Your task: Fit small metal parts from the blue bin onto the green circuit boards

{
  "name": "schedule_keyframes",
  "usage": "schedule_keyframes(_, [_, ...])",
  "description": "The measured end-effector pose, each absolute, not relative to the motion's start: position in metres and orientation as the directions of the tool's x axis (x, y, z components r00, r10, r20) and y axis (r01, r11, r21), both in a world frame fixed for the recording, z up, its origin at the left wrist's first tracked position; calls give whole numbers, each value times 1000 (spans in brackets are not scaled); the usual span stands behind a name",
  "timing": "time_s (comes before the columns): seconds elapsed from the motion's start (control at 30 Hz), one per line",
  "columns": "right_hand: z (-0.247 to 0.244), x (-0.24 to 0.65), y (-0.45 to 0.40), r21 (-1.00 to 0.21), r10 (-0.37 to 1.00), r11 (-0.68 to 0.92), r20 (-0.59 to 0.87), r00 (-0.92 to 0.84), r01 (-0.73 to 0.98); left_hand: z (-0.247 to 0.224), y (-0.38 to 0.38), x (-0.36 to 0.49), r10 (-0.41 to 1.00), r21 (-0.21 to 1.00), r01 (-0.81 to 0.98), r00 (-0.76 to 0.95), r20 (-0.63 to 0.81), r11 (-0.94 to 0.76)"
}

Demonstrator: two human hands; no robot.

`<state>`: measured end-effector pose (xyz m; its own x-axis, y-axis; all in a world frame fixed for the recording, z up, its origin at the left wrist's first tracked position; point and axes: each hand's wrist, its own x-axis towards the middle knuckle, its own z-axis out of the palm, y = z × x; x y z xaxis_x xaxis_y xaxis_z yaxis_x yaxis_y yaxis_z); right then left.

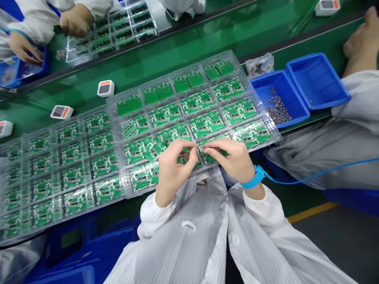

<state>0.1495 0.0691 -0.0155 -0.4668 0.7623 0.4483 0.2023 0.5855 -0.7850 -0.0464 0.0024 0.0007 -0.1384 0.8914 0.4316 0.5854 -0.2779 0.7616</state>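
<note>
My left hand (177,159) and my right hand (230,156) meet over the front part of a clear plastic tray (128,188). Thumb and forefinger of each hand are pinched together, fingertips nearly touching. Between them is something tiny and metallic, too small to name. Green circuit boards (206,123) fill the tray's compartments, several to a row. One circuit board (154,148) lies askew beside my left hand. A blue wrist strap (254,177) with a cord circles my right wrist.
Small metal parts (278,108) lie in a blue bin (300,118), with another blue bin (318,81) and a plastic bag (260,65) beside it. A second tray (62,157) of boards adjoins on the left. Co-workers' hands (75,21) show at the upper left, and a co-worker's arm (361,51) at right.
</note>
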Motion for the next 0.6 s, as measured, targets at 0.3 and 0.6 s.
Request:
schedule_keyframes(0.3, [-19, 151, 71, -666, 668, 701, 490, -559, 254, -3, 4, -45, 901, 718, 638, -86, 426, -279])
schedule_keyframes(0.6, [-19, 151, 71, -728, 681, 646, 411, -606, 232, -2, 5, -41, 864, 630, 697, -28, 502, -343])
